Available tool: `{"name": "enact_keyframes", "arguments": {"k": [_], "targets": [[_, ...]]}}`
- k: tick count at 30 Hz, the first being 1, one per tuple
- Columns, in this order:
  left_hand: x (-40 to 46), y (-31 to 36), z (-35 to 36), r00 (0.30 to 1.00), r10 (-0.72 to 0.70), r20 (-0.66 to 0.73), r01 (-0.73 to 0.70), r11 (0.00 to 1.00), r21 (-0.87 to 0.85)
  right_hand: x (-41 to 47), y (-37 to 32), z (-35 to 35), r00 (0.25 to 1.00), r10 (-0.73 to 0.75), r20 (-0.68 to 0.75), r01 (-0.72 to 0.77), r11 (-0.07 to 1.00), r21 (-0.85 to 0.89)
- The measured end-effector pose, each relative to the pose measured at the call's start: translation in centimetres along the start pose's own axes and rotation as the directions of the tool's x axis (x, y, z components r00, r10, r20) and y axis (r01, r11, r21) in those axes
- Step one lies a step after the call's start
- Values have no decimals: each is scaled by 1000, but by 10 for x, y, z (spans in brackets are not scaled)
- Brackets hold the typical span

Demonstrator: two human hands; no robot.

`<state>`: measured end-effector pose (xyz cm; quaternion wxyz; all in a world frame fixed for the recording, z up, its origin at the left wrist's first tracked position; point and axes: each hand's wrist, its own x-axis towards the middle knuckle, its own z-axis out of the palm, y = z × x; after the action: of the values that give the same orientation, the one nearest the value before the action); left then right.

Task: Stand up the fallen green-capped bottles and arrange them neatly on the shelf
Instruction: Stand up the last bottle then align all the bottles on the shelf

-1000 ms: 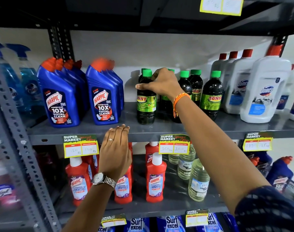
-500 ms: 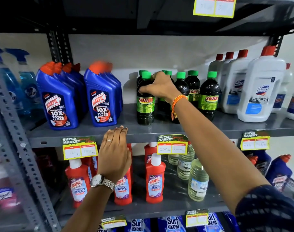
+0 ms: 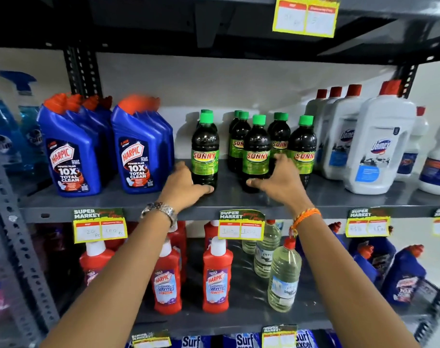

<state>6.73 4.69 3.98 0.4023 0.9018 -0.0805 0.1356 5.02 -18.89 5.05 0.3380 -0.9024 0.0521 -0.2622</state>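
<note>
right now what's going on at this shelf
A person is tidying green-capped Sunny bottles on the grey middle shelf. The left hand cups the base of the left front bottle; the right hand is at the base of the middle front bottle. Every green-capped bottle in view stands upright.

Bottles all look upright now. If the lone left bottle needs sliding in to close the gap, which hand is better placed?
Left. The left hand already cups the base of the lone bottle, on its outer side, so it can likely push it toward the group. The right hand is at the middle front bottle.
</note>
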Motion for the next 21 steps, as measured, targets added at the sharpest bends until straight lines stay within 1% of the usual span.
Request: {"name": "enact_keyframes", "arguments": {"k": [2,4,6,10,15,18,21], "targets": [[15,-1,5,1000,-24,18,25,999,-43,8,3,2,996,-13,88,9,999,38],[22,-6,8,1000,-23,-19,22,997,-79,11,4,6,991,-16,134,0,993,118],[24,-10,11,998,-18,-60,11,993,-119,15,9,9,992,-26,120,3,982,188],[21,-10,16,995,45,-94,-62,980,-188,20,23,11,995,-41,94,12,955,295],[13,-11,13,991,85,-101,-107,965,-239,20,28,12,992,-73,104,38,953,301],[11,-10,14,990,95,-103,-117,964,-241,18,26,10,993,-89,79,61,952,300],[9,-8,14,990,94,-106,-117,963,-241,15,23,8,994,-90,56,72,962,264]]}}
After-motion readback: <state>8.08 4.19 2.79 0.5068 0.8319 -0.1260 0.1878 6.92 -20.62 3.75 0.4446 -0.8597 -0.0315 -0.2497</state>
